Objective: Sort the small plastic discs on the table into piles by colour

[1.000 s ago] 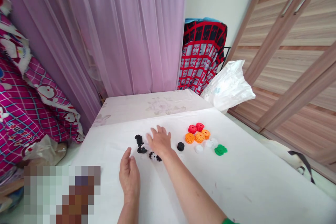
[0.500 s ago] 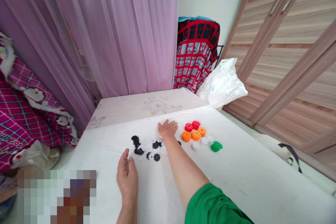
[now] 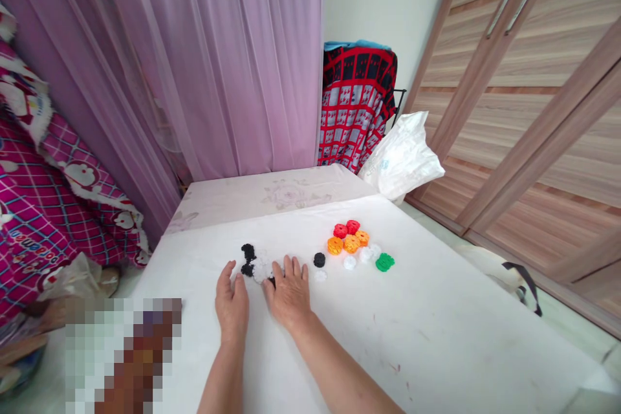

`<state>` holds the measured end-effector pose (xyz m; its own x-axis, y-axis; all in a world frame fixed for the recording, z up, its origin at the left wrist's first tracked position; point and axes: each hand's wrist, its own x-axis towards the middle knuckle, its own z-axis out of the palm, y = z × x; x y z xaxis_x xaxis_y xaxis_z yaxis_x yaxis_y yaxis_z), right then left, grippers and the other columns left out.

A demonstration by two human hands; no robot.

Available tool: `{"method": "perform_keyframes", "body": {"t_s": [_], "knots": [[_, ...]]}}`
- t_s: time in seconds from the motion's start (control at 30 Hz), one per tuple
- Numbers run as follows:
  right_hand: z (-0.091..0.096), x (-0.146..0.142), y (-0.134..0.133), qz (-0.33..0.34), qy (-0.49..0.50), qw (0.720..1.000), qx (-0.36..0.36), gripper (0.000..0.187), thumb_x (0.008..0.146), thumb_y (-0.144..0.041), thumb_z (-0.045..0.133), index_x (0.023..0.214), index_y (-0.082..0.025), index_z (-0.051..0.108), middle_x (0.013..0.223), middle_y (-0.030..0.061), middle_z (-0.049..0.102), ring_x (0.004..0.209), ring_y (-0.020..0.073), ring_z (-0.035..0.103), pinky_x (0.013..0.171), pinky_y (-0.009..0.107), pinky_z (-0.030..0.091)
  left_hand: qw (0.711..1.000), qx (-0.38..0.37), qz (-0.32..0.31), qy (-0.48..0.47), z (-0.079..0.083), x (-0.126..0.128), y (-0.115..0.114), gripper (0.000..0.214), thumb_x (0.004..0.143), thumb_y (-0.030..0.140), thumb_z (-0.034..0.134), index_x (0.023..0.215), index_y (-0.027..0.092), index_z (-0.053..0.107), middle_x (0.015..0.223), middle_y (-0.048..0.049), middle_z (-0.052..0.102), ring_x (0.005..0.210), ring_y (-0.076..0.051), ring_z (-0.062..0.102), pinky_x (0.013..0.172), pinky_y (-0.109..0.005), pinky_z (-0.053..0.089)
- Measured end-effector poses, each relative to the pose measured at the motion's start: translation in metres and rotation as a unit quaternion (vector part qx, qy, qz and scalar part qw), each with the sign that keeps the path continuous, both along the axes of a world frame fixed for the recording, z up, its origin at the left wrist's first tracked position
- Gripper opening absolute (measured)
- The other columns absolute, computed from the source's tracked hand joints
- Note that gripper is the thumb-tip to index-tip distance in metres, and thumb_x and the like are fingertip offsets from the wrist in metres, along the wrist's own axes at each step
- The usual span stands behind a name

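Note:
Small notched plastic discs lie on a white-covered table. My right hand [image 3: 291, 294] rests palm down on the right side of a loose pile, fingers stretched out, hiding some pieces. White discs [image 3: 262, 268] show between my two hands, with black discs [image 3: 248, 252] at the pile's left edge. Beside the pile, my left hand [image 3: 233, 303] stands on edge, fingers extended and thumb apart, holding nothing. A small black stack [image 3: 319, 260] sits right of my right hand, with a white disc stack [image 3: 321, 275] just in front of it.
Farther right are red stacks [image 3: 340, 231], orange stacks [image 3: 352, 244], more white stacks [image 3: 365, 254] and a green stack [image 3: 385, 262]. A white plastic bag [image 3: 400, 155] stands by the table's far right corner. A purple curtain [image 3: 242, 65] hangs behind; wooden wardrobe doors [image 3: 514, 110] are at right.
My right hand has come back from the pile's far side and moved left onto it. The discs now lie closer together, and the black stack is uncovered. My left hand stays beside them.

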<state>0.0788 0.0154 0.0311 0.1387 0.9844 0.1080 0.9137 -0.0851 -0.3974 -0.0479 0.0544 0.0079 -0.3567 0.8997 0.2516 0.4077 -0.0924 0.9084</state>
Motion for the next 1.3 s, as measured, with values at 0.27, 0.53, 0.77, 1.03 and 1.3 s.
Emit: {"method": "perform_keyframes", "body": {"t_s": [0.27, 0.53, 0.77, 1.03, 1.3], "knots": [[0.001, 0.013, 0.012, 0.059, 0.005, 0.998, 0.031, 0.048, 0.098, -0.042, 0.036, 0.141, -0.024, 0.048, 0.152, 0.01, 0.04, 0.141, 0.0301, 0.031, 0.114, 0.056, 0.017, 0.944, -0.055, -0.142, 0.293, 0.006, -0.022, 0.07, 0.048, 0.095, 0.039, 0.031, 0.132, 0.021, 0.056, 0.143, -0.011, 0.052, 0.138, -0.028, 0.04, 0.114, -0.058, 0.024], [-0.008, 0.024, 0.004, 0.151, 0.033, 0.984, 0.093, 0.036, 0.097, -0.028, 0.041, 0.127, -0.021, 0.059, 0.137, 0.0087, 0.056, 0.131, 0.0244, 0.044, 0.113, 0.048, 0.028, 0.884, -0.025, -0.303, 0.355, 0.003, -0.005, 0.04, 0.051, 0.098, 0.043, 0.023, 0.136, 0.026, 0.052, 0.144, -0.0036, 0.052, 0.138, -0.019, 0.041, 0.117, -0.045, 0.027], [-0.008, 0.046, -0.035, 0.15, 0.097, 0.959, 0.219, 0.041, 0.093, -0.015, 0.032, 0.12, -0.018, 0.063, 0.124, 0.0088, 0.062, 0.119, 0.0177, 0.052, 0.106, 0.032, 0.039, 0.918, 0.0, -0.283, 0.276, 0.008, 0.012, -0.013, 0.051, 0.098, 0.043, 0.025, 0.133, 0.022, 0.055, 0.142, -0.0069, 0.054, 0.134, -0.019, 0.046, 0.115, -0.042, 0.032], [-0.02, 0.096, -0.068, -0.019, 0.031, 0.987, 0.156, 0.033, 0.087, -0.014, 0.042, 0.098, -0.023, 0.072, 0.093, 0.0056, 0.067, 0.089, 0.0179, 0.059, 0.082, 0.026, 0.043, 0.91, 0.035, -0.198, 0.364, -0.006, 0.007, -0.064, 0.083, 0.077, 0.063, 0.06, 0.145, 0.02, 0.04, 0.155, -0.0174, 0.032, 0.143, -0.034, 0.03, 0.114, -0.054, 0.028], [-0.011, 0.091, -0.066, 0.073, -0.022, 0.991, 0.113, 0.034, 0.087, -0.014, 0.046, 0.101, -0.03, 0.073, 0.092, 0.0019, 0.065, 0.087, 0.0163, 0.056, 0.077, 0.025, 0.04, 0.904, -0.056, -0.112, 0.408, 0.001, 0.052, -0.059, 0.08, 0.081, 0.058, 0.057, 0.146, 0.016, 0.037, 0.155, -0.0217, 0.029, 0.144, -0.038, 0.026, 0.114, -0.061, 0.017]]}}
